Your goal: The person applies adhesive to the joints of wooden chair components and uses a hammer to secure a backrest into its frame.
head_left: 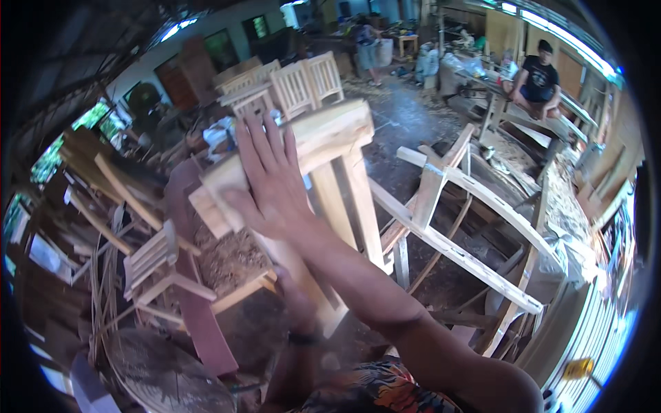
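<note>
A pale wooden frame with a thick top rail (335, 127) and upright slats (361, 199) stands tilted in front of me. It looks like a chair back or a similar furniture part. My right hand (272, 182) lies flat across the left part of the rail, fingers stretched out and the thumb blurred. Lower down, my left hand (292, 286) is at the frame's near left upright, with a dark band on the wrist. The wood and blur hide its fingers, so its grip cannot be made out.
An unfinished curved wooden frame (482, 255) stands to the right. Slatted chair parts (296, 86) are stacked behind, and a small slatted piece (151, 258) leans at left near a reddish-brown board (206, 330). One person (539, 82) sits at far right; another (366, 45) stands at the back.
</note>
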`<state>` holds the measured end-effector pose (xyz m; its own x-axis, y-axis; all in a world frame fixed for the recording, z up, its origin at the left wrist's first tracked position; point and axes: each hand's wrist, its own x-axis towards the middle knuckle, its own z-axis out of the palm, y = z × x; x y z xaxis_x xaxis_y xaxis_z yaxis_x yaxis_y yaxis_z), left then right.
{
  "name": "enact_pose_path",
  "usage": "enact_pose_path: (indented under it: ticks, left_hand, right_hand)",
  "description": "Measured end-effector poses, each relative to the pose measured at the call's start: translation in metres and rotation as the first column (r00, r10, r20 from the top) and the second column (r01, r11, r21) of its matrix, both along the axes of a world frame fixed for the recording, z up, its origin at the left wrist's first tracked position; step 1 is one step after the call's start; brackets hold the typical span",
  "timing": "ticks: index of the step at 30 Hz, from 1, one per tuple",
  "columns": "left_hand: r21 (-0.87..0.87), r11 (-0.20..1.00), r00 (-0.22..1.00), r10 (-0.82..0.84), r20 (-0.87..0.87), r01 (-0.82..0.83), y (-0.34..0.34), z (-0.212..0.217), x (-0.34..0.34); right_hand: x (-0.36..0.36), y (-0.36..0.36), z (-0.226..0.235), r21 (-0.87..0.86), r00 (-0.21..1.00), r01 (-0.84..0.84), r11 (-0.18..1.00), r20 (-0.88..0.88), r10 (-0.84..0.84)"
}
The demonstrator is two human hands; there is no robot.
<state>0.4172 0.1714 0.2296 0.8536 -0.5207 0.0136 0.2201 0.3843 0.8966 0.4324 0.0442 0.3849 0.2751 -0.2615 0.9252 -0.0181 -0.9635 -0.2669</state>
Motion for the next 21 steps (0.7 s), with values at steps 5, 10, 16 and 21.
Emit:
enact_pose_path:
  ticks: [5, 10, 16, 21]
  left_hand:
    - [0.121, 0.988, 0.968, 0.068, 0.24, -0.1, 0.043, -0.034, 0.033]
    - [0.175, 0.98, 0.843, -0.171, 0.51, 0.093, 0.063, -0.032, 0.097]
    - [0.155, 0.974, 0.787, -0.224, 0.574, 0.165, 0.088, -0.022, 0.121]
    - [0.274, 0.941, 0.787, -0.32, 0.527, 0.199, 0.088, -0.05, 0.147]
  right_hand:
    - [-0.009, -0.07, -0.034, 0.351, 0.863, 0.504, 0.79, -0.234, -0.447]
    - [0.068, 0.056, -0.03, 0.498, 0.991, -0.125, 0.858, 0.021, 0.132]
    - [0.074, -0.046, -0.066, 0.545, 0.928, 0.276, 0.792, 0.064, -0.367]
    - [0.11, -0.031, -0.101, 0.644, 0.94, 0.218, 0.733, 0.064, -0.336]
